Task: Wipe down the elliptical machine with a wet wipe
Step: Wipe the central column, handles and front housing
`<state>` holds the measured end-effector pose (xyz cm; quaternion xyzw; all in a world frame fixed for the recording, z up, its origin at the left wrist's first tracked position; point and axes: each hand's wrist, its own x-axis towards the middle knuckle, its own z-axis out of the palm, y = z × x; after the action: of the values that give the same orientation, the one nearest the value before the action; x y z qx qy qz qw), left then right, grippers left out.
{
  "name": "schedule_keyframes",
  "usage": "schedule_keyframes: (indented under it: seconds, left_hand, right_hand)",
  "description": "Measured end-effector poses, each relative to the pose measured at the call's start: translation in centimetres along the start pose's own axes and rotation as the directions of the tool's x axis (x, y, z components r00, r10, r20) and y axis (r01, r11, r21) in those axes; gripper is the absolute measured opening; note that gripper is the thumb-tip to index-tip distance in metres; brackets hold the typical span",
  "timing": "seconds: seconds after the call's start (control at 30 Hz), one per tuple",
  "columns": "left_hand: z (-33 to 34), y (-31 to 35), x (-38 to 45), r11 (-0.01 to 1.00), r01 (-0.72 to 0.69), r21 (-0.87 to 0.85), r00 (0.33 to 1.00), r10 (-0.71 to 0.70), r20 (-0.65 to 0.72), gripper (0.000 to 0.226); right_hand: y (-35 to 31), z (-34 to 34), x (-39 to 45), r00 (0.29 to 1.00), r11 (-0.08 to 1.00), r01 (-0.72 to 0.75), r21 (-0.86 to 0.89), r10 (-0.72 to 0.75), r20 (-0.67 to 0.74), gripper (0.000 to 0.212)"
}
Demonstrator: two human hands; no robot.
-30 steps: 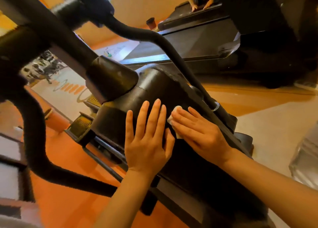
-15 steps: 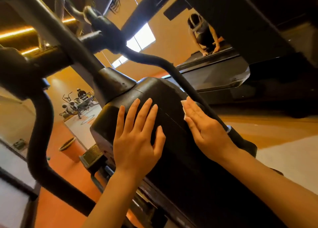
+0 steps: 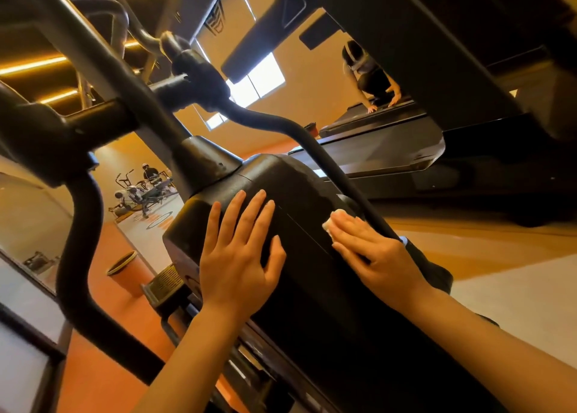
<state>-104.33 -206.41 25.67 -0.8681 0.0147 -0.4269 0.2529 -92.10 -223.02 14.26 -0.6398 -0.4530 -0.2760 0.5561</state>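
Fingers of the left hand [image 3: 239,266] lie straight and spread, flat on the housing [image 3: 299,194] of the elliptical, likely bracing the person. The right hand [image 3: 379,256] presses the wipe [image 3: 331,222] under flat fingers against the housing's right edge, beside the swing arm [image 3: 340,169], probably so pressure spreads over the wipe.

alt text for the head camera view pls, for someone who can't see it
A person's right hand presses a white wet wipe flat against the black housing of an elliptical machine, while the left hand rests open on the housing beside it. Behind are an orange gym floor and a treadmill.
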Motion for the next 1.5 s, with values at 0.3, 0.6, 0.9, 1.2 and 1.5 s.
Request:
schedule_keyframes:
  seconds: [0.3,0.6,0.9,1.2,1.5]
  left_hand:
    - [0.3,-0.1,-0.1,1.000,-0.024,-0.013,0.999,0.024,-0.033,0.049]
    - [0.3,0.1,-0.3,1.000,-0.006,-0.004,1.000,0.006,-0.030,0.050]
    - [0.6,0.1,-0.4,1.000,0.006,0.001,0.999,-0.006,-0.032,0.050]
    - [0.4,0.4,-0.4,0.999,0.012,0.033,1.000,-0.012,-0.003,0.052]
    - [0.1,1.0,-0.4,0.998,0.049,0.050,0.997,-0.052,0.063,0.057]
  right_hand:
    - [-2.2,1.2,-4.5,0.951,0.945,0.299,-0.131,-0.283,0.128,0.038]
    - [1.4,-0.1,-2.6,0.995,0.986,-0.097,-0.135,0.094,-0.024,0.049]
    - [-1.9,0.2,-5.2,0.926,0.948,0.304,-0.100,-0.269,0.264,0.042]
    - [-0.1,-0.7,-4.7,0.951,0.957,-0.288,0.032,0.282,0.124,0.052]
    - [-2.7,-0.6,-10.1,0.958,0.983,0.103,-0.151,-0.057,0.283,0.047]
